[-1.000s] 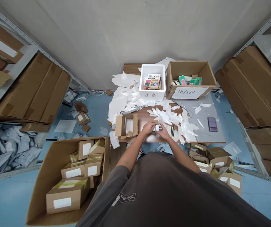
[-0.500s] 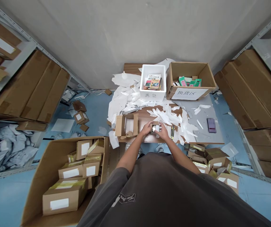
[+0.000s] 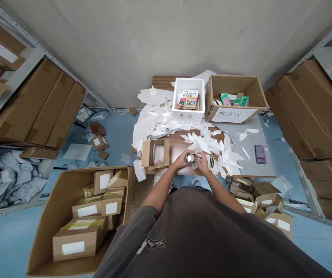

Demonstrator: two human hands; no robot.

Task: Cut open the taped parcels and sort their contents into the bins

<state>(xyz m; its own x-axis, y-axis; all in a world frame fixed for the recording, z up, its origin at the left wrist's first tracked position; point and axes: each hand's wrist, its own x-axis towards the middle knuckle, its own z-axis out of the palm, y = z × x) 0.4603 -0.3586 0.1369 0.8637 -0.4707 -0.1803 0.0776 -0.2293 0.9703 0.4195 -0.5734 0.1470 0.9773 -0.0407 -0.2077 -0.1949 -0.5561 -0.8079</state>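
My left hand (image 3: 180, 160) is closed around the left side of a small open cardboard box (image 3: 186, 158), held over the front of the wooden table (image 3: 177, 143). Inside it shows a round, shiny, silvery thing (image 3: 191, 158) whose kind I cannot make out. My right hand (image 3: 203, 162) has its fingers bent against the box's right edge. Just right of that hand lies a yellow and black box cutter (image 3: 211, 161). To the left stands an opened cardboard carton (image 3: 147, 154) with its flaps up.
Torn white paper (image 3: 209, 143) covers much of the table. Behind it stand a white foam box (image 3: 187, 117) with books and a carton (image 3: 232, 115) with green packs. A large carton (image 3: 42, 231) of parcels is at lower left; shelves flank both sides.
The small box now shows its open top with the shiny round thing inside. My right hand has shifted from over its top to its right edge. The view has moved slightly.
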